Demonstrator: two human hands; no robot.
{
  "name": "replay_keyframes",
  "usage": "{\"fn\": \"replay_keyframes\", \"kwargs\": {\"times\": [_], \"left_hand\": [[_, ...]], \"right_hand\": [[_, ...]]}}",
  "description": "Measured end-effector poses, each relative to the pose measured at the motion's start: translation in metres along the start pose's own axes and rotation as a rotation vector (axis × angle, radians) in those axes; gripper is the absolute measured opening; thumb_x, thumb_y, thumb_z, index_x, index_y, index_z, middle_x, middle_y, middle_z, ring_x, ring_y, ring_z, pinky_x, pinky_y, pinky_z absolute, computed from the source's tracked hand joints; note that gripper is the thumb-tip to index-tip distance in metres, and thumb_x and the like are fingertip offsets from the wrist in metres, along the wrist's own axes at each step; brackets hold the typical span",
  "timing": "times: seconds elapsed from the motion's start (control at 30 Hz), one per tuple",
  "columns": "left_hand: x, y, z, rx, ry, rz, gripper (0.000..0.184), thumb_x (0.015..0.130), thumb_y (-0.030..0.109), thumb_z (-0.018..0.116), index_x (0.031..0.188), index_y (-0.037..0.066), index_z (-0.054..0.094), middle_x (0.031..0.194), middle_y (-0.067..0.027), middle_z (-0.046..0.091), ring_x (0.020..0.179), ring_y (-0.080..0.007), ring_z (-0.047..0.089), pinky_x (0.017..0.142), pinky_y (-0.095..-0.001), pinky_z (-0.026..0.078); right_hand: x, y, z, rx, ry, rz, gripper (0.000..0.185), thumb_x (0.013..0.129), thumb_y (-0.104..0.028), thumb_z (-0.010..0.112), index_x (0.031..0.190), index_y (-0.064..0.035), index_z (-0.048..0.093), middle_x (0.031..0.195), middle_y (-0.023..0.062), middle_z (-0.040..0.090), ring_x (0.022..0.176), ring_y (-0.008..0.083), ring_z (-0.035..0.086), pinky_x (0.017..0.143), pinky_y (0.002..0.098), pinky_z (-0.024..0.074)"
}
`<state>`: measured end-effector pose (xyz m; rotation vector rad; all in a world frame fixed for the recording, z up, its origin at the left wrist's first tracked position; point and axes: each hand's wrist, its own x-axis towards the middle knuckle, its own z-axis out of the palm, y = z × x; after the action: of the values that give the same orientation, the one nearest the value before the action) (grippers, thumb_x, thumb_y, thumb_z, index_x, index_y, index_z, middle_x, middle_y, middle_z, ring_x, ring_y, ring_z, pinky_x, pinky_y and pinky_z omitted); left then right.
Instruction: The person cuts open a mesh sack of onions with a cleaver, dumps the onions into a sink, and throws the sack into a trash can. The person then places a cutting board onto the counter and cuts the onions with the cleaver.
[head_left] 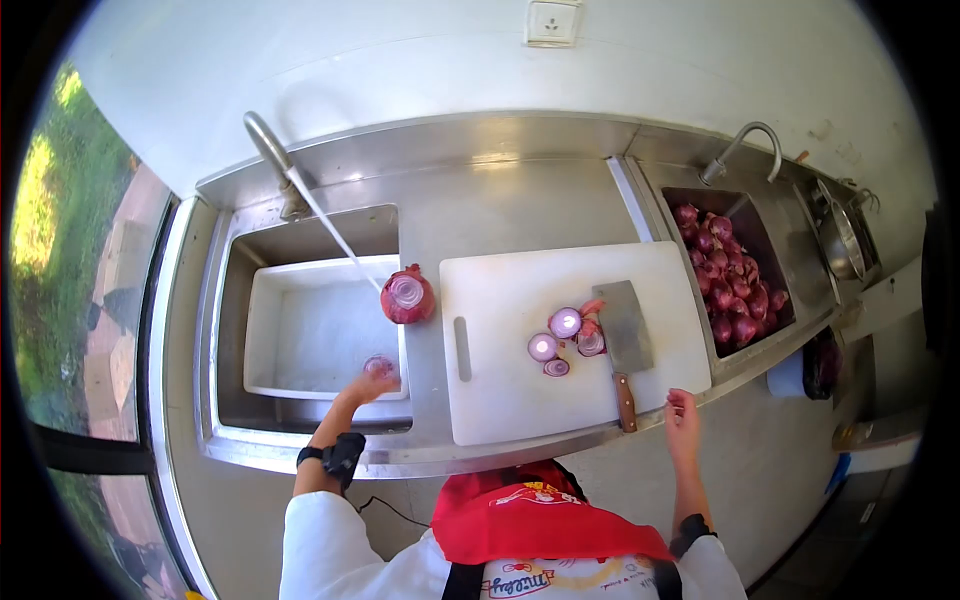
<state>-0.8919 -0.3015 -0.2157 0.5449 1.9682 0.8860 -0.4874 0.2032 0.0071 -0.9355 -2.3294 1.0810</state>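
My left hand [372, 386] is over the front right corner of the white tub [310, 387], its fingers around a cut onion [379, 367]. A larger red onion [407, 294] with a sliced top sits on the metal edge beside the sink. On the white cutting board [500, 400] lie onion slices [565, 322] and reddish peel. A cleaver [624, 328] rests to their right, its wooden handle toward me. My right hand [681, 404] is beside the board's front right corner, fingers curled, with nothing visible in them.
Water streams from the left faucet [268, 145] toward the tub in the left sink. The right sink [756, 207] holds many red onions [735, 285] under a second faucet [745, 145]. Metal pans [842, 240] stand at the far right. A window [80, 250] is on the left.
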Motion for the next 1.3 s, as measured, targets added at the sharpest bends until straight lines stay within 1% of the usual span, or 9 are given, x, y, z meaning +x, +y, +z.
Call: {"fn": "replay_keyframes", "kwargs": {"times": [0.07, 0.17, 0.43, 0.63, 0.7, 0.8, 1.0, 1.13, 1.3], "left_hand": [[-0.03, 0.139, -0.016, -0.138, 0.8, 0.091, 0.072, 0.071, 0.03, 0.075, 0.13, 0.007, 0.043, 0.128, -0.0227, 0.045, 0.118, -0.0351, 0.045, 0.099, -0.0417, 0.037], [-0.035, 0.267, -0.031, 0.239, 0.882, 0.367, 0.082, 0.063, 0.032, 0.08, 0.133, 0.012, 0.041, 0.14, -0.0207, 0.028, 0.122, -0.0408, 0.037, 0.099, -0.0469, 0.037], [-0.01, 0.235, -0.031, 0.525, 0.78, 0.352, 0.069, 0.051, 0.017, 0.075, 0.117, 0.018, 0.054, 0.112, -0.0148, 0.049, 0.106, -0.0372, 0.047, 0.089, -0.0477, 0.041], [-0.048, 0.121, -0.029, 0.235, 1.048, -0.243, 0.075, 0.059, 0.037, 0.073, 0.122, 0.006, 0.048, 0.121, -0.021, 0.047, 0.108, -0.0381, 0.049, 0.094, -0.0454, 0.04], [-0.047, 0.047, -0.036, 0.106, 0.975, -0.113, 0.074, 0.065, 0.034, 0.072, 0.128, 0.007, 0.043, 0.126, -0.0212, 0.045, 0.113, -0.0379, 0.045, 0.095, -0.0477, 0.037], [-0.055, 0.12, -0.001, 0.223, 1.156, -0.128, 0.058, 0.077, 0.026, 0.067, 0.128, 0.007, 0.044, 0.127, -0.0208, 0.043, 0.115, -0.0362, 0.042, 0.098, -0.0448, 0.034], [-0.032, 0.311, 0.132, 0.249, 0.919, 0.287, 0.043, 0.079, -0.005, 0.059, 0.12, 0.004, 0.05, 0.121, -0.0071, 0.051, 0.107, -0.0199, 0.049, 0.086, -0.0311, 0.044], [-0.013, 0.436, 0.243, -0.102, 0.572, 0.309, 0.028, 0.081, -0.004, 0.058, 0.107, 0.005, 0.057, 0.113, -0.0065, 0.054, 0.099, -0.0164, 0.056, 0.073, -0.0252, 0.049], [0.01, 0.481, 0.309, -0.341, 0.306, 0.225, 0.023, 0.083, 0.0, 0.06, 0.105, 0.002, 0.057, 0.106, -0.0055, 0.057, 0.093, -0.0158, 0.06, 0.075, -0.0274, 0.049]], "right_hand": [[-0.007, -0.008, 0.016, 0.065, -0.074, -0.022, 0.03, 0.081, -0.004, 0.062, 0.109, -0.0041, 0.052, 0.098, 0.0079, 0.058, 0.086, 0.0169, 0.058, 0.074, 0.0292, 0.0479], [-0.01, -0.042, 0.034, -0.105, -0.228, -0.184, 0.043, 0.077, -0.006, 0.067, 0.116, -0.0047, 0.049, 0.104, 0.0101, 0.056, 0.094, 0.0205, 0.057, 0.079, 0.0312, 0.0475], [-0.001, -0.026, 0.003, -0.099, -0.028, -0.11, 0.035, 0.079, -0.012, 0.064, 0.112, -0.0063, 0.052, 0.101, 0.0091, 0.056, 0.093, 0.0219, 0.058, 0.078, 0.032, 0.0476], [0.042, 0.067, -0.052, 0.122, 0.287, 0.106, 0.03, 0.08, -0.003, 0.061, 0.109, -0.0046, 0.054, 0.092, 0.0057, 0.058, 0.088, 0.0149, 0.056, 0.073, 0.0286, 0.0479], [0.072, 0.101, -0.074, 0.031, 0.362, 0.117, 0.032, 0.077, -0.002, 0.062, 0.107, -0.0034, 0.054, 0.091, 0.0079, 0.058, 0.085, 0.0186, 0.057, 0.073, 0.0301, 0.0488], [0.131, 0.177, -0.106, -0.218, 0.454, 0.08, 0.036, 0.072, -0.004, 0.065, 0.107, -0.0029, 0.054, 0.097, 0.0122, 0.057, 0.09, 0.0253, 0.057, 0.077, 0.034, 0.0489], [0.238, 0.252, -0.168, -0.64, 0.337, 0.244, 0.071, 0.063, -0.024, 0.075, 0.125, -0.0115, 0.042, 0.119, 0.0155, 0.047, 0.106, 0.0366, 0.051, 0.087, 0.0452, 0.0455], [0.272, 0.289, -0.176, -0.667, 0.045, 0.377, 0.089, 0.06, -0.032, 0.077, 0.135, -0.027, 0.029, 0.115, 0.022, 0.046, 0.106, 0.0414, 0.051, 0.088, 0.0462, 0.0448], [0.292, 0.301, -0.178, -0.591, 0.04, 0.473, 0.086, 0.053, -0.041, 0.081, 0.123, -0.0212, 0.037, 0.112, 0.0222, 0.047, 0.102, 0.0405, 0.053, 0.087, 0.0455, 0.0455]]}}
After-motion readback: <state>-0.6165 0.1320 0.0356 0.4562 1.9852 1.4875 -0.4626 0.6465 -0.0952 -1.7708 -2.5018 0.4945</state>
